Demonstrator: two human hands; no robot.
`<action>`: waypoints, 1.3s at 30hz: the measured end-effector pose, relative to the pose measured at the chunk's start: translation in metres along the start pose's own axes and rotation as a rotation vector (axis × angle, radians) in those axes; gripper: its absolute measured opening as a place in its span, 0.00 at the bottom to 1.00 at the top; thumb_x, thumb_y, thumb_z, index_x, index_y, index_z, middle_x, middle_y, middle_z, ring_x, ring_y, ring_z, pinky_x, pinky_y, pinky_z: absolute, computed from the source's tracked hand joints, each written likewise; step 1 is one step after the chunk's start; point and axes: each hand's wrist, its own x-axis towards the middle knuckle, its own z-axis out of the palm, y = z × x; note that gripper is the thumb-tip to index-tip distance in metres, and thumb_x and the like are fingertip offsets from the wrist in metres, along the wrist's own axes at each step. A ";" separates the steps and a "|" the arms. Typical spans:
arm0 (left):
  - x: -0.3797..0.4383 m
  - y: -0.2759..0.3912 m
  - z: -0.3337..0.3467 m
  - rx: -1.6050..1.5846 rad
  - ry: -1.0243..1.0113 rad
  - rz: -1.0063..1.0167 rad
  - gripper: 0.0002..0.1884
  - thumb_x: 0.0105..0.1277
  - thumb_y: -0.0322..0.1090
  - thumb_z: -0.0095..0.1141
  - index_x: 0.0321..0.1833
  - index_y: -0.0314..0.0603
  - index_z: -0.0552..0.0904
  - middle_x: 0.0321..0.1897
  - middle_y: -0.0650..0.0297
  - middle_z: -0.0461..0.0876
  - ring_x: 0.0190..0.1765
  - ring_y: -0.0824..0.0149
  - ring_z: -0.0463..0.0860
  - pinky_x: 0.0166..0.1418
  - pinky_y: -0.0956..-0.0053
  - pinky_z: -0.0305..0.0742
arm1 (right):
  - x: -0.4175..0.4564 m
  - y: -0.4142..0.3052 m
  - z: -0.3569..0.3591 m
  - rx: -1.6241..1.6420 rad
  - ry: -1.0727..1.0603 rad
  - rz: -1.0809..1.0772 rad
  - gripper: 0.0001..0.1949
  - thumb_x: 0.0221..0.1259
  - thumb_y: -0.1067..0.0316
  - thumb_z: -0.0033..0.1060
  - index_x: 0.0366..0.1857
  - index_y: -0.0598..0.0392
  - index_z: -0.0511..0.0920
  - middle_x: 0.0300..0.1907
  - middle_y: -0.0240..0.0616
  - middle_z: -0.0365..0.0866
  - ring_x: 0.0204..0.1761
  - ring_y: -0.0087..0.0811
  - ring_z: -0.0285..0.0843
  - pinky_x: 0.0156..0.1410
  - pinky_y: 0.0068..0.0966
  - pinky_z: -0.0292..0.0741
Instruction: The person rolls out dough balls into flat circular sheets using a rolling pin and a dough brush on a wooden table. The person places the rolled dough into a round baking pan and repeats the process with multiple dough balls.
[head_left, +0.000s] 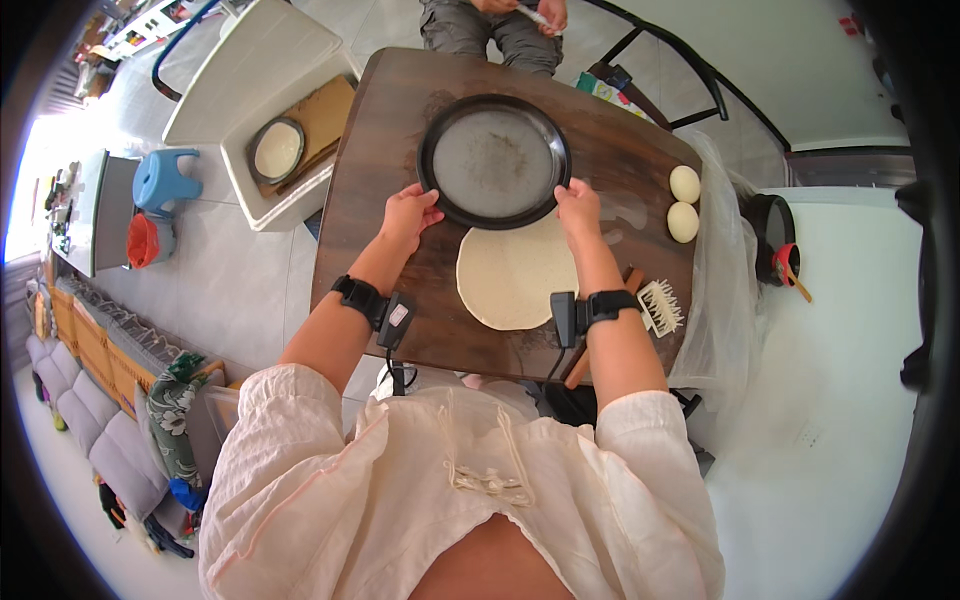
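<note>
Both my hands grip the rim of a round dark metal pan (495, 161), its inside greyish and bare with a brownish patch. My left hand (409, 217) pinches the near left rim, thumb on top. On the near right rim is my right hand (579, 210), holding it the same way. A flat round sheet of dough (514, 281) lies on the wooden table (382, 150), its far edge hidden under the pan. My right forearm covers part of the dough's right side.
Two dough balls (683, 202) sit at the table's right edge. A spiked dough docker (661, 309) and a partly hidden wooden rolling pin (577, 367) lie near my right forearm. Left stands an open foam box (274, 214) containing a dough-lined pan (278, 151). A person (491, 34) sits opposite.
</note>
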 end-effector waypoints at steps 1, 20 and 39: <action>0.009 0.000 0.000 -0.020 0.036 0.000 0.07 0.72 0.28 0.58 0.49 0.44 0.83 0.39 0.70 0.84 0.38 0.72 0.82 0.44 0.73 0.81 | 0.011 -0.004 0.009 0.011 -0.041 0.009 0.12 0.65 0.73 0.61 0.50 0.62 0.82 0.32 0.31 0.82 0.32 0.22 0.79 0.37 0.24 0.75; -0.027 -0.062 0.055 1.302 0.186 0.583 0.06 0.61 0.36 0.66 0.33 0.45 0.82 0.33 0.62 0.83 0.46 0.55 0.83 0.45 0.58 0.78 | 0.034 -0.005 -0.034 -0.744 -0.678 -0.647 0.12 0.60 0.63 0.70 0.40 0.56 0.78 0.49 0.40 0.82 0.55 0.45 0.77 0.55 0.41 0.75; -0.043 -0.085 0.070 1.432 0.331 0.902 0.13 0.71 0.47 0.59 0.36 0.46 0.84 0.28 0.58 0.83 0.37 0.49 0.83 0.43 0.54 0.76 | 0.016 0.014 -0.048 -0.784 -0.437 -0.876 0.12 0.69 0.49 0.60 0.44 0.43 0.82 0.35 0.34 0.81 0.42 0.43 0.82 0.45 0.40 0.79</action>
